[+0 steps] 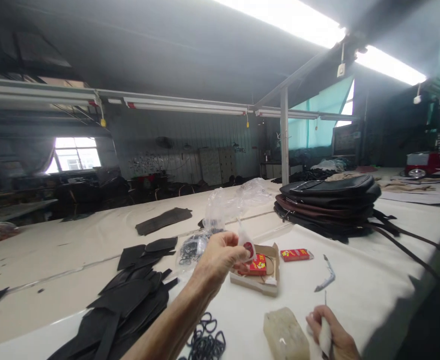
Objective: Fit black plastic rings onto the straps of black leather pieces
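My left hand (220, 255) pinches a small white glue bottle (244, 237) with a red label, its narrow nozzle pointing up. Just below it sits an open cardboard box (257, 289) with a red and yellow packet (258, 265) inside. At the lower right, my right hand (336, 332) is closed around the pale handle of an awl (325, 340), whose thin metal tip points upward. A translucent yellowish block (285, 332) lies just left of that hand. Beyond the awl is a bent, pale-wrapped tool (327, 275).
Black D-shaped rings (206, 340) and stacked black cut pieces (129, 305) lie to the left. A plastic bag (193, 250) of rings rests behind my left hand. A second red packet (297, 255) and a stack of black and brown bags (327, 205) are on the right.
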`<state>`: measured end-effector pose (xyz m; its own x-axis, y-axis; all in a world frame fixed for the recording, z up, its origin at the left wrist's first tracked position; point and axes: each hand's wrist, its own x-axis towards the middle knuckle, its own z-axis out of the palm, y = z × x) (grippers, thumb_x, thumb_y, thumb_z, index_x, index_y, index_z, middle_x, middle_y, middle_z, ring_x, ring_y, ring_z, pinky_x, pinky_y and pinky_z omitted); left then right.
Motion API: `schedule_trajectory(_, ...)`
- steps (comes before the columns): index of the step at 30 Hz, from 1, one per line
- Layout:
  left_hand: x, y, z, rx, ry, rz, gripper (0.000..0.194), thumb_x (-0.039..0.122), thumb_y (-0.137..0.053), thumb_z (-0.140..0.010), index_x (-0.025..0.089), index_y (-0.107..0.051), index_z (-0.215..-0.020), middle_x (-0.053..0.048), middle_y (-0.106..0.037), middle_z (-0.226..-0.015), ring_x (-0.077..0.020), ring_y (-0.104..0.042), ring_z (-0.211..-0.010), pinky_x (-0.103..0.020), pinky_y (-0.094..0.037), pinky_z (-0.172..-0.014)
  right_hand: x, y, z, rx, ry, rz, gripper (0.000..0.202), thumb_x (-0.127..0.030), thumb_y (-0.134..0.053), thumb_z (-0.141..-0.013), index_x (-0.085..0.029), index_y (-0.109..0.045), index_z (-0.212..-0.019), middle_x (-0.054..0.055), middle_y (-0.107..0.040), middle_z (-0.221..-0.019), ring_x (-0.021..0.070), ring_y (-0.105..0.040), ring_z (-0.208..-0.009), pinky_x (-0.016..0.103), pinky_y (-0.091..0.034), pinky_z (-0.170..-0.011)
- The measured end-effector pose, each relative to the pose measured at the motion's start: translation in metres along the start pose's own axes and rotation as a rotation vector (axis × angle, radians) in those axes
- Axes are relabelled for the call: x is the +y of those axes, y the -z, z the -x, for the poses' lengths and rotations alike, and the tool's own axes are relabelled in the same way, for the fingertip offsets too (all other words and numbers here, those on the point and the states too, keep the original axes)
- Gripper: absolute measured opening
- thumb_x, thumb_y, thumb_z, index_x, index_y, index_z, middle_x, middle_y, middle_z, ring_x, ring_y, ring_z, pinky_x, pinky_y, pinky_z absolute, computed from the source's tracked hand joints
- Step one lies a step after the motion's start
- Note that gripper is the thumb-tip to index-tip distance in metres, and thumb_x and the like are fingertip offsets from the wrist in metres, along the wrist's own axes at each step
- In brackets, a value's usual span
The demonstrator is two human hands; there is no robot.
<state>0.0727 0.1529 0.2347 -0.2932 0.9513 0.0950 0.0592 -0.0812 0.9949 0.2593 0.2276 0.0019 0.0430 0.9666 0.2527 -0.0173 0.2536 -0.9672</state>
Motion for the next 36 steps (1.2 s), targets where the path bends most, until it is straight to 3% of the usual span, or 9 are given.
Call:
schedule_trajectory(3, -0.034, 0.0, 0.011, -0.034, 0.084, -0.005, 0.006, 0.01, -0.061, -0.052, 0.012, -0.061, -0.057, -0.002, -0.063, -0.054, -0.0125, -0.055, -0.051, -0.023, -0.043, -0.049, -0.016, 0.005, -0.004, 0.002, -0.028, -0.073, 0.039, -0.053, -0.068, -0.059, -0.022, -0.045, -0.06, -0.006, -0.047, -0.053, 0.0103, -0.044, -0.043, 0.02, -0.038, -0.042)
schedule_trajectory(7, -0.071, 0.001, 0.025, -0.085, 0.159, 0.03, 0.007, 0.015, -0.062, -0.055, 0.012, -0.062, -0.061, -0.001, -0.062, -0.059, -0.0122, -0.052, -0.056, -0.024, -0.042, -0.053, -0.047, 0.011, -0.004, 0.011, -0.015, -0.024, 0.033, -0.047, -0.07, -0.062, -0.021, -0.049, -0.064, -0.004, -0.053, -0.06, 0.0119, -0.051, -0.052, 0.023, -0.045, -0.054)
schedule_trajectory(12, -0.093, -0.001, 0.039, -0.126, 0.176, -0.014, 0.011, 0.02, -0.061, -0.062, 0.012, -0.065, -0.067, -0.001, -0.06, -0.062, -0.0126, -0.049, -0.061, -0.025, -0.04, -0.058, -0.1, -0.006, 0.005, -0.142, 0.122, -0.068, 0.023, -0.036, -0.067, -0.075, -0.021, -0.049, -0.072, -0.003, -0.058, -0.066, 0.0115, -0.053, -0.057, 0.022, -0.045, -0.056)
schedule_trajectory(16, -0.103, -0.001, 0.046, -0.137, 0.172, -0.096, 0.016, 0.024, -0.058, -0.067, 0.011, -0.067, -0.07, -0.003, -0.06, -0.064, -0.0138, -0.048, -0.062, -0.027, -0.039, -0.059, -0.125, -0.027, 0.006, -0.246, 0.17, -0.175, 0.016, -0.029, -0.063, -0.08, -0.021, -0.049, -0.076, -0.001, -0.062, -0.07, 0.0116, -0.056, -0.058, 0.023, -0.046, -0.056)
schedule_trajectory(22, -0.118, 0.001, 0.049, -0.111, 0.163, -0.23, 0.019, 0.027, -0.056, -0.069, 0.012, -0.067, -0.07, -0.001, -0.057, -0.06, -0.0142, -0.046, -0.06, -0.027, -0.037, -0.058, -0.132, -0.042, 0.003, -0.282, 0.241, -0.19, 0.014, -0.024, -0.062, -0.081, -0.021, -0.05, -0.075, -0.003, -0.06, -0.066, 0.0108, -0.053, -0.057, 0.022, -0.043, -0.054)
schedule_trajectory(30, -0.118, 0.003, 0.049, -0.106, 0.171, -0.268, 0.02, 0.03, -0.055, -0.07, 0.013, -0.065, -0.069, 0.0, -0.053, -0.058, -0.0141, -0.045, -0.059, -0.027, -0.036, -0.056, -0.133, -0.045, 0.003, -0.255, 0.251, -0.171, 0.013, -0.024, -0.062, -0.08, -0.021, -0.05, -0.074, -0.005, -0.056, -0.061, 0.0101, -0.052, -0.056, 0.02, -0.042, -0.054)
schedule_trajectory(36, -0.122, 0.004, 0.048, -0.116, 0.166, -0.321, 0.022, 0.033, -0.054, -0.071, 0.014, -0.065, -0.07, 0.001, -0.05, -0.057, -0.0139, -0.043, -0.058, -0.026, -0.033, -0.055, -0.126, -0.045, 0.004, -0.316, 0.201, -0.118, 0.013, -0.023, -0.061, -0.082, -0.021, -0.052, -0.073, -0.005, -0.057, -0.061, 0.009, -0.049, -0.055, 0.019, -0.04, -0.054)
